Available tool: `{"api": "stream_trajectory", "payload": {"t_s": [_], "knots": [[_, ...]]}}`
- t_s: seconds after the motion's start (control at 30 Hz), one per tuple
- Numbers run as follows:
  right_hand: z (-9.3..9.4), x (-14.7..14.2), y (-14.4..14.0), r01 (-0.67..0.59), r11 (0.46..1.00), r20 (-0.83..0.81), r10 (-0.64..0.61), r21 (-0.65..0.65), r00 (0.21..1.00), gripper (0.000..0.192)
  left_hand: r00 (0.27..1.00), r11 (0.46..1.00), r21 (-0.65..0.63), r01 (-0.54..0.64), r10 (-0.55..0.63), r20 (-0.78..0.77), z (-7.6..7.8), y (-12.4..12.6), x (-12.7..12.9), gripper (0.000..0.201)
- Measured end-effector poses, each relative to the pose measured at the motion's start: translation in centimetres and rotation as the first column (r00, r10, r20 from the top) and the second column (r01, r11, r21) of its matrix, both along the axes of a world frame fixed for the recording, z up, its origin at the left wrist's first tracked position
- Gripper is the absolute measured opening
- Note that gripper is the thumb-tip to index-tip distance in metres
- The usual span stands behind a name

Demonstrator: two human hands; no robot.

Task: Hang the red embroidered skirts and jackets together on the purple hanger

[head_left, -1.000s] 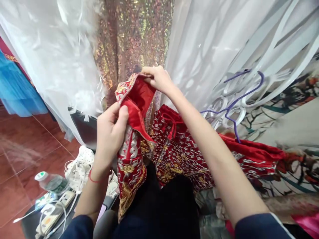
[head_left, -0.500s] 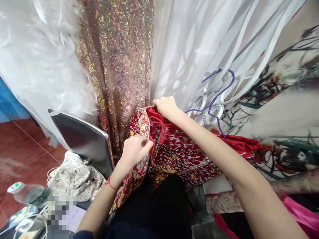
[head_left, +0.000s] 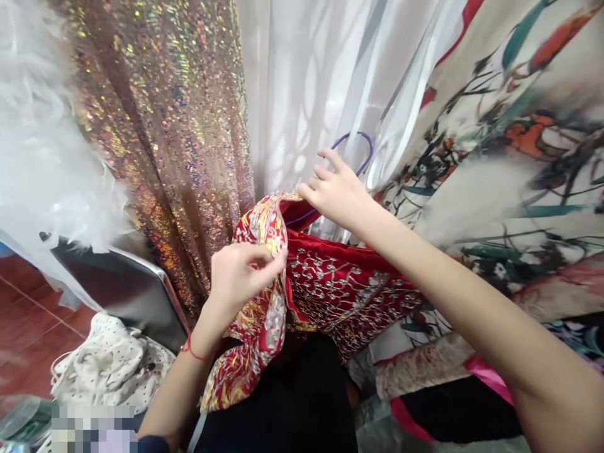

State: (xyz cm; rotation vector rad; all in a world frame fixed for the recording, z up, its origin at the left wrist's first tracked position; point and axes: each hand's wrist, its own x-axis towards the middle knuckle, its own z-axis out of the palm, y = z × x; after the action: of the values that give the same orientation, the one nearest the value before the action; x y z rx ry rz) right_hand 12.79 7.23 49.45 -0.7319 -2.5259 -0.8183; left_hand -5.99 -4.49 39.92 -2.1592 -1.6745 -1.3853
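Observation:
A red embroidered garment [head_left: 349, 277] with silver and gold stitching drapes over my lap. My left hand [head_left: 243, 274], a red cord around its wrist, pinches the garment's embroidered front edge. At the top, my right hand [head_left: 340, 192] grips the collar edge between thumb and finger, its other fingers lifted. Behind that hand curves the hook of a purple hanger [head_left: 368, 148]. A short length of the hanger shows inside the garment's opening, against the red lining. The rest of the hanger is hidden by my hand and the cloth.
Ahead hang a sequined cloth [head_left: 189, 126], a white sheer cloth [head_left: 287, 88] and, at left, white feathery material [head_left: 51, 145]. Patterned fabric [head_left: 519, 189] fills the right side. A dark flat panel [head_left: 117, 289] leans beside a dotted cloth [head_left: 113, 365]. A plastic bottle [head_left: 23, 418] lies lower left.
My right hand has lifted its fingers and changed its hold at the collar. The hanger now shows behind that hand and inside the garment's opening. The view has swung right.

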Motion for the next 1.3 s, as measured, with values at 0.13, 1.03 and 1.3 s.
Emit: {"api": "stream_trajectory", "payload": {"t_s": [0.13,1.03,1.3], "knots": [[-0.9,0.9,-1.5,-0.003,1.0,-0.012,0.003,-0.019,1.0,0.047,0.992,0.96,0.251,-0.126,0.123,0.026,1.3,4.4,0.0,0.034],[-4.1,9.1,-2.1,-0.306,0.259,-0.387,-0.377,-0.916,0.841,0.047,0.84,0.754,-0.384,0.533,-0.525,0.135,7.1,8.3,6.1,0.056],[-4.2,8.0,-2.7,-0.32,0.354,-0.458,-0.436,-0.879,0.775,0.048,0.831,0.757,-0.344,0.556,-0.491,0.262,7.1,8.2,6.8,0.051]]}}
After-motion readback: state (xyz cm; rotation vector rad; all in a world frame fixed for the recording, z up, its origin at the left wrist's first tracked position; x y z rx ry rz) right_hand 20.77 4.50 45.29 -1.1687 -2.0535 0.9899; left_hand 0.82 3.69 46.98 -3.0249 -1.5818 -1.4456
